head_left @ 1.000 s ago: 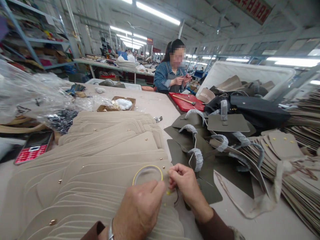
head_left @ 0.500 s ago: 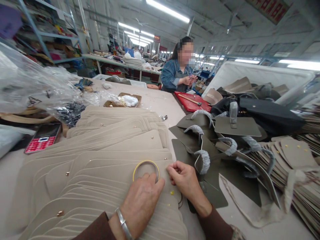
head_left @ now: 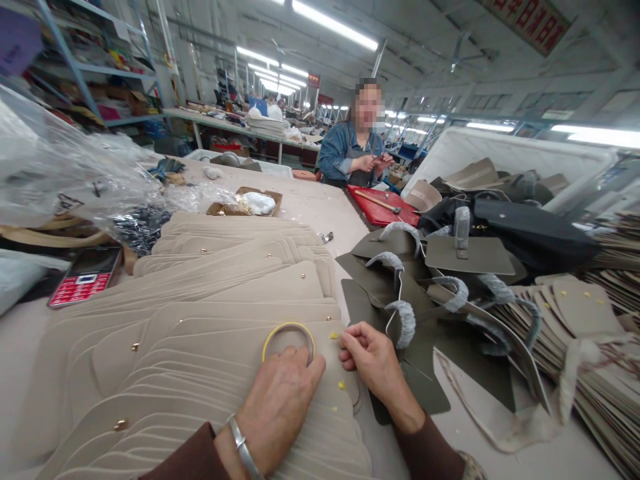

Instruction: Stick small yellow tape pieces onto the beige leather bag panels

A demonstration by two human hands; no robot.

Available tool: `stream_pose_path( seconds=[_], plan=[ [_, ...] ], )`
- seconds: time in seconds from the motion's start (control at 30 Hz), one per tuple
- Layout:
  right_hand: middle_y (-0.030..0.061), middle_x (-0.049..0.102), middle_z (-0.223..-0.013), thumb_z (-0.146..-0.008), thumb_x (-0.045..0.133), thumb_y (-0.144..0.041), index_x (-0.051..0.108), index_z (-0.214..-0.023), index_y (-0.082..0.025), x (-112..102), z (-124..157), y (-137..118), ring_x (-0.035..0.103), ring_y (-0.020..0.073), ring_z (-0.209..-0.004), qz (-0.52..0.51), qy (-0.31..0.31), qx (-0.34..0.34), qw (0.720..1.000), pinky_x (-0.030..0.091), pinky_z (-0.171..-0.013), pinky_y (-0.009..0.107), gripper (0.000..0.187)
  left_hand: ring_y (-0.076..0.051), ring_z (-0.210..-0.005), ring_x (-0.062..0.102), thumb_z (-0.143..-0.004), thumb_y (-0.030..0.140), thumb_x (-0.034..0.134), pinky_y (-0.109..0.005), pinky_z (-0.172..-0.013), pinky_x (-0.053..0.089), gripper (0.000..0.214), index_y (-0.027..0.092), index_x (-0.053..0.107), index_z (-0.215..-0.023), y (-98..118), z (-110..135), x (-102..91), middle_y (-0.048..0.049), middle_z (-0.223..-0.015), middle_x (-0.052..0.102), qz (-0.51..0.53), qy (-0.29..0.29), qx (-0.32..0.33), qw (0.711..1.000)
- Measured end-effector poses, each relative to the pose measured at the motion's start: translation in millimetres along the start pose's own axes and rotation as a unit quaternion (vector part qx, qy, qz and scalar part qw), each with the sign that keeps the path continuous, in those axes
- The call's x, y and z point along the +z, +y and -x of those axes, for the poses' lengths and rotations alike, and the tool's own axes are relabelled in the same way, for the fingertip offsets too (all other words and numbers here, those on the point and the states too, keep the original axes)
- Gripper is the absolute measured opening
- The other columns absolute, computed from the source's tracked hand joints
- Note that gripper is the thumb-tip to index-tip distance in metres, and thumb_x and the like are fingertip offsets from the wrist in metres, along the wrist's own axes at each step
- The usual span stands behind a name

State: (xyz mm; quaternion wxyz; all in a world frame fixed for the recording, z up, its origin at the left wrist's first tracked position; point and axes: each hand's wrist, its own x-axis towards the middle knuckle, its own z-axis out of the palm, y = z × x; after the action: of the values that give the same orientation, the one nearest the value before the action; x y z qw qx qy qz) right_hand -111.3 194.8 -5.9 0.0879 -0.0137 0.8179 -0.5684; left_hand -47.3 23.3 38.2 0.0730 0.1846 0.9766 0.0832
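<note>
My left hand (head_left: 280,393) grips the near side of a roll of yellow tape (head_left: 289,325), its fingers curled over the ring. Under it lie overlapping beige panels (head_left: 200,330), fanned out in rows, some with small metal studs (head_left: 135,347). To the right, thumb and fingertips of my right hand (head_left: 367,353) are pinched together at the right edge of the panels. Whatever may be between those fingertips is too small to make out. Just left of them a yellow tape piece (head_left: 334,335) sits on a panel, and another yellow piece (head_left: 342,385) lies lower down.
Dark olive panels with wrapped handles (head_left: 401,323) are heaped at my right, beside further beige stacks (head_left: 575,300). A mallet (head_left: 379,200) rests on a red pad (head_left: 365,212). Plastic bags and a phone (head_left: 83,277) lie left. Across the table sits a co-worker (head_left: 357,143).
My right hand has shifted slightly right and down, away from the panel. A yellow tape piece now shows beside its fingertips. The left hand stays on the tape roll.
</note>
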Motion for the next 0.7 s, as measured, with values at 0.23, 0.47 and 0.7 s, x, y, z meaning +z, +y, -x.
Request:
stream_pose_path(
  seconds=[0.23,0.47,0.7],
  plan=[
    [0.0028,0.067,-0.063,-0.082,0.057,-0.027,0.071,-0.070,-0.017,9.1,-0.6,-12.3,0.060,0.0147,-0.060,0.168,0.037,-0.117,0.978,0.045,-0.060,0.023,0.021,-0.026,-0.085,0.057,-0.085,-0.002,0.040,-0.043,-0.073,0.052,0.028,0.019,0.057,-0.091,0.3,2.4,-1.4,-0.0056,-0.091,0.061,0.012,0.015,0.008,1.000],
    [-0.0008,0.063,-0.066,-0.084,0.051,-0.039,0.067,-0.093,-0.017,-2.7,-5.5,-8.2,0.051,0.0098,-0.041,0.078,0.017,-0.043,0.996,0.043,-0.038,0.020,0.029,-0.025,-0.085,0.052,-0.092,0.007,0.046,-0.039,-0.076,0.048,0.016,0.017,0.058,-0.093,-23.4,-3.5,-7.8,-0.0058,-0.088,0.058,-0.040,0.167,-0.059,0.983],
    [0.0016,0.061,-0.080,-0.079,0.051,-0.036,0.063,-0.100,-0.015,-10.4,-7.4,-0.1,0.052,0.0075,-0.042,0.011,0.015,-0.001,1.000,0.043,-0.033,0.018,0.032,-0.024,-0.083,0.049,-0.094,0.009,0.046,-0.037,-0.075,0.043,0.015,0.018,0.058,-0.089,-32.7,-7.6,-1.3,-0.0046,-0.085,0.056,-0.072,0.222,-0.049,0.971]
  ],
)
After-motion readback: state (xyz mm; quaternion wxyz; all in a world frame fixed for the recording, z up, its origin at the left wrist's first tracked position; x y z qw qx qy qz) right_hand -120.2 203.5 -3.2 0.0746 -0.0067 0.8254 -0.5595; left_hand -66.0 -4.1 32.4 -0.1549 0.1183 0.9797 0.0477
